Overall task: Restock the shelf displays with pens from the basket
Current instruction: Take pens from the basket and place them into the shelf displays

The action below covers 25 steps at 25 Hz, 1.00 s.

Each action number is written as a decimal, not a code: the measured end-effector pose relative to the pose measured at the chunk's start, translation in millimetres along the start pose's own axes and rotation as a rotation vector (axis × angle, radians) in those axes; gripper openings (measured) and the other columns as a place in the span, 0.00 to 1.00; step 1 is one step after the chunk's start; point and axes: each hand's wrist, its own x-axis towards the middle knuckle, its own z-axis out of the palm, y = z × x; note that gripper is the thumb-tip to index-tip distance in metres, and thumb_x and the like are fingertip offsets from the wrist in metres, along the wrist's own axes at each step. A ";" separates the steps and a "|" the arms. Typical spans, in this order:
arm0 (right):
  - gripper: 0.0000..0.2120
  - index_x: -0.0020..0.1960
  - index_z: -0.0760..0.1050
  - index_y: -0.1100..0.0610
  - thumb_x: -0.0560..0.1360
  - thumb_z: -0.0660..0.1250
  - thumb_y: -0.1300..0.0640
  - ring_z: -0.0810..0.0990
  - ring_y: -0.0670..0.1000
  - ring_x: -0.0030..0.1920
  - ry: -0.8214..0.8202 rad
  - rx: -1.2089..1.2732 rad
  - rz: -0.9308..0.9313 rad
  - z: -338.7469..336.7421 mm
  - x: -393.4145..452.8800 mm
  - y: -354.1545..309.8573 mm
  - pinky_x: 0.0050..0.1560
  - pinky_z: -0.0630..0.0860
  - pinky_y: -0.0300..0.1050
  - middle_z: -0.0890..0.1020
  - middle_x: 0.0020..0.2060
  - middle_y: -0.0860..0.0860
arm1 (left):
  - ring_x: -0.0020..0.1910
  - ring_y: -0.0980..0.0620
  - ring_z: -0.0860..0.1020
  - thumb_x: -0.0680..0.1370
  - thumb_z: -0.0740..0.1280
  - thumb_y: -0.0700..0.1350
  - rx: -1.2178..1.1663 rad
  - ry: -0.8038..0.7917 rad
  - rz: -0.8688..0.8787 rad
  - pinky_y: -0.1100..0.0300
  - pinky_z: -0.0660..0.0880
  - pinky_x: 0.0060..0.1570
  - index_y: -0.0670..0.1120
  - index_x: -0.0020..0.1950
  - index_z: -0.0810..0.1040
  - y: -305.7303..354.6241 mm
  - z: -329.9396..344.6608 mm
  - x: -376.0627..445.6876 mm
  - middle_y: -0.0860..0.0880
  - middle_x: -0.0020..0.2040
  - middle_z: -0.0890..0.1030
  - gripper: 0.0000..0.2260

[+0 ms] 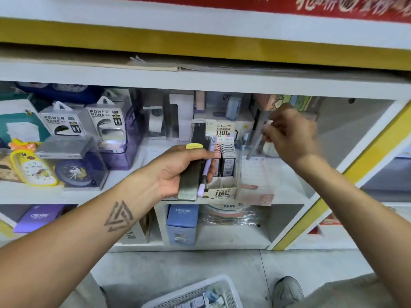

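My left hand [178,170] grips a bundle: a flat dark pen box [189,181], a lilac pen [206,167] and a yellow-capped item [194,146]. It hovers in front of the cardboard lead display [224,187] on the middle shelf. Further right and deeper in the shelf, my right hand [289,134] pinches a long dark pen pack [255,138], blurred by motion, over a clear plastic holder [255,174]. The white basket [200,294] with several packs sits on the floor at the bottom edge.
Power bank packs [64,121], a duck clock [33,165] and a boxed blue clock [75,170] fill the shelf's left side. Blue and purple boxes [182,223] stand on the lower shelf. A yellow shelf post [333,196] slants at right. My shoe [287,290] is beside the basket.
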 end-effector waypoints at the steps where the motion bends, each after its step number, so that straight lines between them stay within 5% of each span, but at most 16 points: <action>1: 0.04 0.51 0.74 0.55 0.78 0.68 0.59 0.84 0.58 0.42 -0.017 -0.073 -0.038 2.2 -2.9 4.5 0.45 0.81 0.57 0.84 0.39 0.55 | 0.32 0.46 0.78 0.70 0.74 0.34 0.010 -0.007 0.009 0.57 0.77 0.31 0.37 0.45 0.82 -2.9 5.1 2.9 0.39 0.36 0.79 0.05; 4: 0.05 0.48 0.69 0.52 0.79 0.65 0.58 0.81 0.59 0.39 -0.035 -0.153 -0.136 11.0 -8.3 12.4 0.41 0.79 0.56 0.83 0.36 0.52 | 0.32 0.46 0.80 0.74 0.72 0.34 0.011 0.009 0.026 0.57 0.77 0.31 0.36 0.52 0.80 -8.8 14.3 11.5 0.39 0.37 0.80 0.07; 12: 0.06 0.46 0.68 0.56 0.79 0.64 0.63 0.80 0.52 0.35 -0.081 -0.129 -0.202 24.7 -10.0 21.6 0.33 0.78 0.54 0.81 0.33 0.52 | 0.31 0.46 0.80 0.74 0.72 0.34 0.018 0.006 0.034 0.57 0.78 0.31 0.36 0.48 0.81 -11.4 16.5 16.6 0.39 0.35 0.80 0.04; 16: 0.03 0.48 0.76 0.62 0.79 0.64 0.65 0.83 0.55 0.39 -0.116 -0.091 -0.192 27.7 -9.7 22.4 0.39 0.79 0.54 0.82 0.37 0.56 | 0.32 0.45 0.80 0.74 0.71 0.34 0.005 -0.001 0.034 0.56 0.78 0.31 0.36 0.51 0.80 -11.3 16.6 15.3 0.39 0.36 0.80 0.06; 20: 0.11 0.60 0.80 0.64 0.80 0.64 0.64 0.81 0.59 0.44 -0.144 -0.299 -0.230 26.1 -12.7 15.2 0.46 0.75 0.47 0.83 0.44 0.59 | 0.35 0.45 0.83 0.75 0.71 0.34 0.025 -0.007 0.040 0.56 0.80 0.32 0.36 0.49 0.81 -11.4 16.2 13.4 0.39 0.37 0.82 0.05; 22: 0.12 0.62 0.80 0.60 0.80 0.66 0.58 0.80 0.52 0.41 -0.125 -0.108 -0.062 24.1 -13.9 1.1 0.44 0.75 0.43 0.84 0.43 0.55 | 0.36 0.44 0.83 0.74 0.71 0.34 0.040 -0.015 0.049 0.56 0.80 0.33 0.37 0.48 0.82 -11.4 16.1 13.5 0.40 0.38 0.83 0.03; 25: 0.11 0.55 0.80 0.56 0.78 0.70 0.50 0.79 0.50 0.31 -0.308 0.474 0.292 21.2 -16.8 -27.8 0.30 0.72 0.41 0.86 0.38 0.52 | 0.37 0.44 0.84 0.74 0.71 0.34 0.059 -0.028 0.053 0.56 0.81 0.34 0.39 0.45 0.84 -12.5 16.8 12.5 0.40 0.38 0.83 0.03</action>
